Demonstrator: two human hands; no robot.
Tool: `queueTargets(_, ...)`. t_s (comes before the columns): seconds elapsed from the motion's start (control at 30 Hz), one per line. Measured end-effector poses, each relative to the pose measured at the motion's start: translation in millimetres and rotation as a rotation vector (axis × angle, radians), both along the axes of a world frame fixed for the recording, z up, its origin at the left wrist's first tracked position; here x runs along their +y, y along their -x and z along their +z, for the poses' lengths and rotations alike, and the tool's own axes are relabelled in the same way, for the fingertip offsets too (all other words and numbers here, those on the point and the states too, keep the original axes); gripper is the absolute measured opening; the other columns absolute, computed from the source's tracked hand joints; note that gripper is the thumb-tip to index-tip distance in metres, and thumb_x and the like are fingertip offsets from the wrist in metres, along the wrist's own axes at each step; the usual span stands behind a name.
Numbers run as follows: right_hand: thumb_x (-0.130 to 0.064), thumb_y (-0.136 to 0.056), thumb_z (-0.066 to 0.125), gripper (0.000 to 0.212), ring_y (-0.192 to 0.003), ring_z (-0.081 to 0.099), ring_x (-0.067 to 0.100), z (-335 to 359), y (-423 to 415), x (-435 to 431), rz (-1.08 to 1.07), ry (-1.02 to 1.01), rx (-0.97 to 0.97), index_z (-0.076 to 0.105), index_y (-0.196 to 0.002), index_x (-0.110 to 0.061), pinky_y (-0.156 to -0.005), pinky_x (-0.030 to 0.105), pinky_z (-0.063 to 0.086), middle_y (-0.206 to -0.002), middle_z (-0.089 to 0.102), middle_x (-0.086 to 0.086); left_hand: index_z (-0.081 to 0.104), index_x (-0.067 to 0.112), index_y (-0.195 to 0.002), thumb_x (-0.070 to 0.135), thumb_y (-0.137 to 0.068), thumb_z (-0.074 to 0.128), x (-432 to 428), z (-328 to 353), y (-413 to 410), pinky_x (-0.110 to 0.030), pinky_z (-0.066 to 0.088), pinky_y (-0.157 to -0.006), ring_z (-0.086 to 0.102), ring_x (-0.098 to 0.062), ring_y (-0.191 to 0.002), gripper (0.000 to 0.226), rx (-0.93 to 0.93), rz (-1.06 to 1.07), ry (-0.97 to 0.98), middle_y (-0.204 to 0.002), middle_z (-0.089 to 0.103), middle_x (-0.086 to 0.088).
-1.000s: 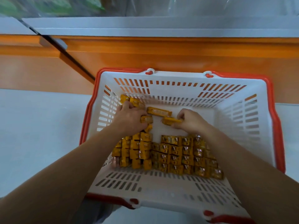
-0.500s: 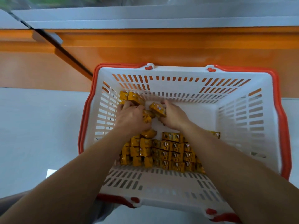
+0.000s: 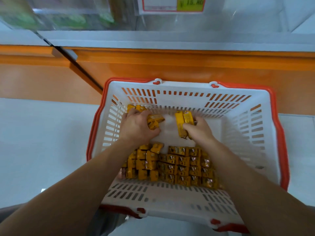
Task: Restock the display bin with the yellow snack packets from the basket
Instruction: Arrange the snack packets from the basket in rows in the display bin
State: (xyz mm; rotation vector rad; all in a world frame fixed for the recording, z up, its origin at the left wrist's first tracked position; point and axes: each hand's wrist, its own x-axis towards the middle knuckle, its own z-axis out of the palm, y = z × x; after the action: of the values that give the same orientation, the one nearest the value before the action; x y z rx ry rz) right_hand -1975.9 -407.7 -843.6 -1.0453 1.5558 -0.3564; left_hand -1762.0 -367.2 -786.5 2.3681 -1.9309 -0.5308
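A white basket with an orange rim (image 3: 242, 126) sits on the pale floor in front of me. Several yellow snack packets (image 3: 177, 166) lie in rows at its near end. My left hand (image 3: 138, 128) grips a bunch of yellow packets (image 3: 154, 120) near the basket's far left corner. My right hand (image 3: 199, 132) holds two or three yellow packets (image 3: 183, 122) upright above the bare basket floor. A clear display bin (image 3: 170, 23) stands above the orange counter at the top of the view, blurred.
An orange and grey counter front (image 3: 170, 65) rises just behind the basket. A price label (image 3: 172, 5) hangs at the top. A dark seam (image 3: 75, 65) runs diagonally down the counter at the left. Pale floor (image 3: 42, 142) spreads to the left of the basket.
My hands have drawn apart, each now holding its own bunch of packets. The right hand has lifted its packets upright. The view has tilted up, showing the bin and the price label.
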Motion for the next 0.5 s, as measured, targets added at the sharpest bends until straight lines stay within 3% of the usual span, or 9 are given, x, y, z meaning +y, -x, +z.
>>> queueTargets(0.1, -0.026, -0.074, 0.063, 0.022, -0.079, 0.073, 0.022, 29.9, 12.0, 9.4, -0.170, -0.097, -0.108, 0.064, -0.096, -0.025, -0.063, 0.032, 0.056, -0.092, 0.072, 0.006, 0.065, 0.032, -0.119, 0.060, -0.069, 0.080, -4.6, 39.4, 8.8, -0.028, 0.057, -0.071, 0.065, -0.018, -0.093, 0.059, 0.097, 0.129, -0.111, -0.100, 0.067, 0.002)
queueTargets(0.17, -0.018, -0.080, 0.064, 0.017, -0.074, 0.076, 0.023, 55.9, 12.8, 15.6, -0.224, -0.196, -0.236, 0.067, -0.096, -0.018, -0.061, 0.032, 0.059, -0.086, 0.076, 0.010, 0.062, 0.033, -0.098, 0.056, -0.070, 0.082, -9.1, 71.0, 11.7, -0.012, 0.042, -0.040, 0.061, -0.002, -0.064, 0.042, 0.259, 0.264, -0.171, -0.074, 0.064, 0.014)
queueTargets(0.2, -0.015, -0.082, 0.064, 0.015, -0.072, 0.076, 0.023, 71.8, 10.9, 17.8, -0.231, -0.223, -0.298, 0.069, -0.096, -0.015, -0.060, 0.031, 0.058, -0.085, 0.077, 0.012, 0.063, 0.028, -0.089, 0.054, -0.072, 0.082, -10.7, 86.9, 11.9, -0.011, 0.036, -0.034, 0.058, 0.000, -0.055, 0.037, 0.341, 0.326, -0.161, -0.061, 0.063, 0.013)
queueTargets(0.27, -0.013, -0.083, 0.064, 0.016, -0.073, 0.076, 0.023, 110.0, 5.6, 19.8, -0.250, -0.223, -0.431, 0.071, -0.097, -0.012, -0.061, 0.031, 0.058, -0.087, 0.077, 0.014, 0.068, 0.021, -0.072, 0.051, -0.073, 0.082, -10.9, 119.5, 10.9, -0.017, 0.039, -0.042, 0.057, -0.005, -0.051, 0.033, 0.507, 0.399, -0.109, -0.046, 0.058, 0.013)
queueTargets(0.33, -0.009, -0.083, 0.063, 0.018, -0.072, 0.074, 0.025, 156.7, 2.9, 17.7, -0.291, -0.167, -0.537, 0.071, -0.100, -0.011, -0.063, 0.033, 0.058, -0.088, 0.076, 0.014, 0.066, 0.018, -0.063, 0.043, -0.076, 0.084, -7.6, 158.6, 11.5, -0.024, 0.046, -0.057, 0.054, -0.012, -0.054, 0.034, 0.680, 0.450, -0.065, -0.045, 0.053, 0.012)
queueTargets(0.5, -0.003, -0.090, 0.054, 0.013, -0.063, 0.066, 0.026, 280.7, 12.1, 16.4, -0.302, -0.010, -0.675, 0.062, -0.098, -0.009, -0.068, 0.041, 0.060, -0.078, 0.067, 0.016, 0.072, 0.008, -0.083, 0.023, -0.086, 0.079, 14.5, 262.0, 17.1, -0.022, 0.058, -0.058, 0.067, -0.009, -0.057, 0.017, 1.120, 0.445, -0.129, -0.066, 0.072, -0.003)
